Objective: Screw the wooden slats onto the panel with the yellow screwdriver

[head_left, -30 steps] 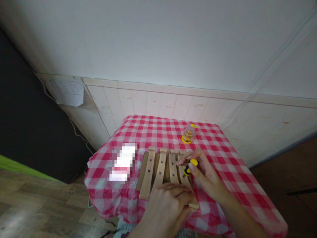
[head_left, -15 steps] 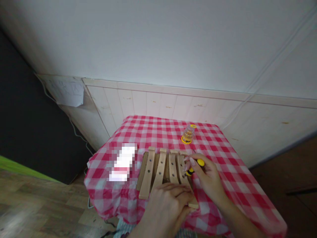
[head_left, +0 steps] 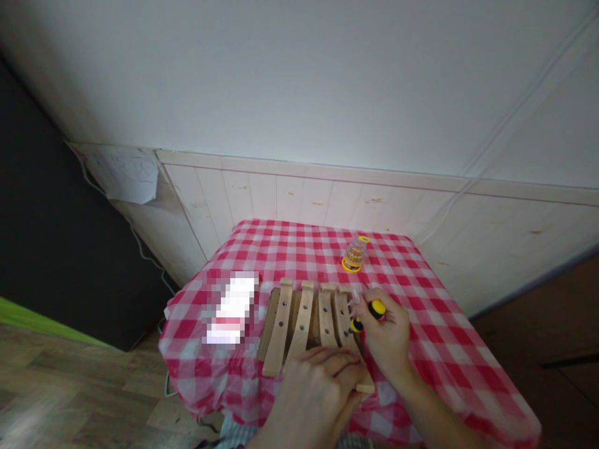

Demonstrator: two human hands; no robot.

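Note:
A wooden piece made of several slats (head_left: 283, 318) fixed across flat boards lies on the table, with dark screw heads showing in pairs on the slats. My left hand (head_left: 322, 377) presses over the near ends of the right-hand slats, its fingers curled round the rightmost slat (head_left: 365, 388). In my right hand (head_left: 388, 337) is a small yellow-and-black screwdriver (head_left: 377, 308), gripped in the fingers. Its lower end points at a screw near the middle of the rightmost slat; the fingers partly hide the tool.
Behind the wooden piece stands a clear case with yellow rims (head_left: 354, 254), holding small bits. A blurred-out bright rectangle (head_left: 234, 308) lies to the left. A red-and-white checked tablecloth (head_left: 290, 243) covers the table, which meets a panelled wall (head_left: 304, 193).
My right hand has turned at the screwdriver, and the yellow handle end now shows more fully. My left hand stays in place on the slats.

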